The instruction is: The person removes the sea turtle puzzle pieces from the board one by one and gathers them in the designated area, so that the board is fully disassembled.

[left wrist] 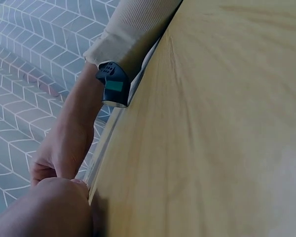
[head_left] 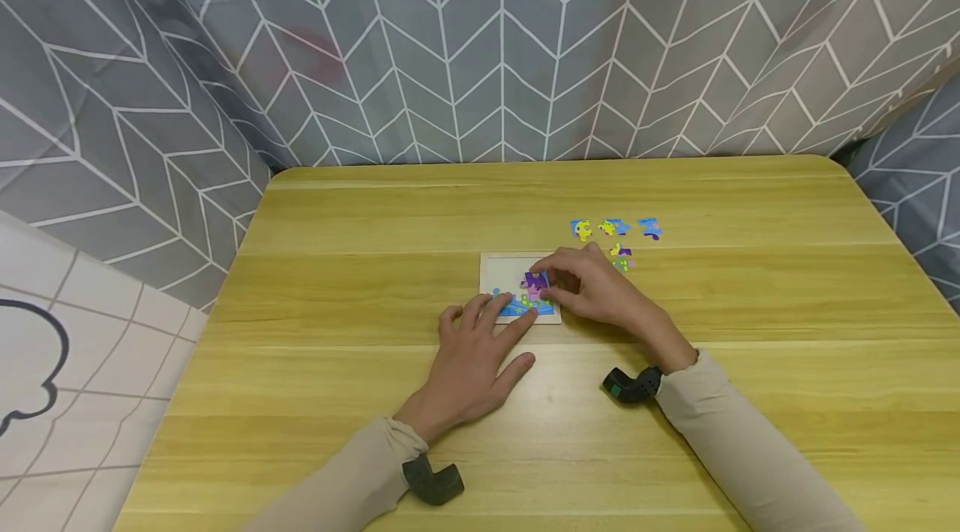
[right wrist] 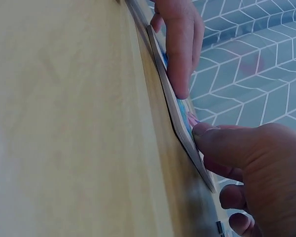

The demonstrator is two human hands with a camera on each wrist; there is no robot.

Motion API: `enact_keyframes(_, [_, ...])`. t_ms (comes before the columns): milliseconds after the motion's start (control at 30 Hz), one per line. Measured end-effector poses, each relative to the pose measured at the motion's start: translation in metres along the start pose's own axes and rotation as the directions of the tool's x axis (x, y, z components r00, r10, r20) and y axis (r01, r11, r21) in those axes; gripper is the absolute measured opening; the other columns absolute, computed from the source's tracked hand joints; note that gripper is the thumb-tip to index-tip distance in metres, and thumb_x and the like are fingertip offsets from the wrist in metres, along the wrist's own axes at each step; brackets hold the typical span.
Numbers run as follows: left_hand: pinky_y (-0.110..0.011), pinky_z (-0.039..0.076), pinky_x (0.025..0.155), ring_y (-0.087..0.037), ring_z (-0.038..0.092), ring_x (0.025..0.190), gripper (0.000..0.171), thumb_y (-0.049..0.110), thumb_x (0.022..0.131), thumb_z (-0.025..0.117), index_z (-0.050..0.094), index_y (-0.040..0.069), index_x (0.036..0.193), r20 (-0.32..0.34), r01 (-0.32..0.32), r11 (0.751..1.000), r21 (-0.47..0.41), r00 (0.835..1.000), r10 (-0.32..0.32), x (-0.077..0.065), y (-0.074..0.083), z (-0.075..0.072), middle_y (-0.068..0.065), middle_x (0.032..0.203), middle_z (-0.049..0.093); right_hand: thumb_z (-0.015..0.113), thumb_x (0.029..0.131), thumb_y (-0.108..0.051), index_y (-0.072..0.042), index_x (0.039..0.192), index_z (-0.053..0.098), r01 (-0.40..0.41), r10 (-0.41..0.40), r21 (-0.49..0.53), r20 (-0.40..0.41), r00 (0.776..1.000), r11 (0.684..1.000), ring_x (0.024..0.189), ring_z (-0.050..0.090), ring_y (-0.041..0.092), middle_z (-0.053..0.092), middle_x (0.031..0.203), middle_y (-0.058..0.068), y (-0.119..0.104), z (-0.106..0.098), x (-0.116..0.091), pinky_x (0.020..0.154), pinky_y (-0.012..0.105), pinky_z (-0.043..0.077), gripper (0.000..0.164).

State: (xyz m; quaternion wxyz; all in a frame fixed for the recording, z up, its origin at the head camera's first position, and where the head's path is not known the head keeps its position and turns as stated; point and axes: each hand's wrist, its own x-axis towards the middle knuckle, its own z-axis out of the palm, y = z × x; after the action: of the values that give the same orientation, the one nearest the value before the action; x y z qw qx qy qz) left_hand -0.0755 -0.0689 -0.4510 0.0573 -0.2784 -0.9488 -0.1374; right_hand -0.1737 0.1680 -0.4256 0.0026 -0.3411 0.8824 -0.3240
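A wooden puzzle tray point(head_left: 492, 265) lies on the table, with blue joined pieces point(head_left: 517, 309) along its near side. My right hand point(head_left: 596, 286) pinches a purple puzzle piece point(head_left: 536, 279) between thumb and index finger, over the right part of the tray. In the right wrist view its thumb point(right wrist: 222, 143) is right at the tray's edge. My left hand point(head_left: 472, 357) lies with fingers spread, and its fingertips rest on the near edge of the tray and the blue pieces. The left wrist view shows little of the tray, which is hidden behind the hand.
Several loose puzzle pieces lie beyond the right hand: a yellow-and-blue one point(head_left: 581, 229), another point(head_left: 615, 227), a blue one point(head_left: 650, 228) and a green-and-purple one point(head_left: 622, 263). The wooden table point(head_left: 360, 265) ends at a grey patterned curtain point(head_left: 480, 57).
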Motion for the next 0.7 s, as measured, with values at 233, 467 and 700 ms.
enact_keyframes(233, [-0.056,0.025,0.106,-0.03,0.035,0.144,0.052,0.054,0.105,0.041,0.047,0.034,0.152,-0.002,0.005,1.0,-0.005,1.0,-0.005,0.0002,0.0005,0.0,-0.007,0.157,0.043,0.08,0.087,-0.012,-0.009,0.119,0.072,-0.037,0.036,0.026,0.013,0.999,0.999,0.071,0.051,0.01,0.066,0.086,-0.004,0.0008,0.0002,0.0007,0.077,0.035,0.027,0.033])
enact_keyframes(467, [-0.056,0.025,0.106,-0.03,0.034,0.144,0.052,0.052,0.104,0.045,0.047,0.034,0.152,-0.002,0.009,1.0,-0.018,1.0,-0.009,0.0005,0.0006,0.0,-0.007,0.157,0.043,0.083,0.085,-0.014,-0.01,0.115,0.075,-0.012,0.012,-0.007,-0.027,1.0,1.0,0.073,0.051,0.01,0.068,0.084,-0.004,0.0025,0.0001,0.0008,0.077,0.035,0.028,0.031])
enact_keyframes(700, [-0.056,0.024,0.107,-0.03,0.033,0.145,0.052,0.053,0.104,0.044,0.045,0.035,0.153,-0.003,0.009,1.0,-0.017,1.0,-0.009,0.0009,0.0004,0.0007,-0.007,0.157,0.042,0.084,0.084,-0.013,-0.01,0.112,0.077,0.051,-0.049,0.028,-0.082,0.995,0.998,0.071,0.054,0.009,0.07,0.084,-0.004,0.0093,-0.0033,0.002,0.074,0.032,0.033,0.029])
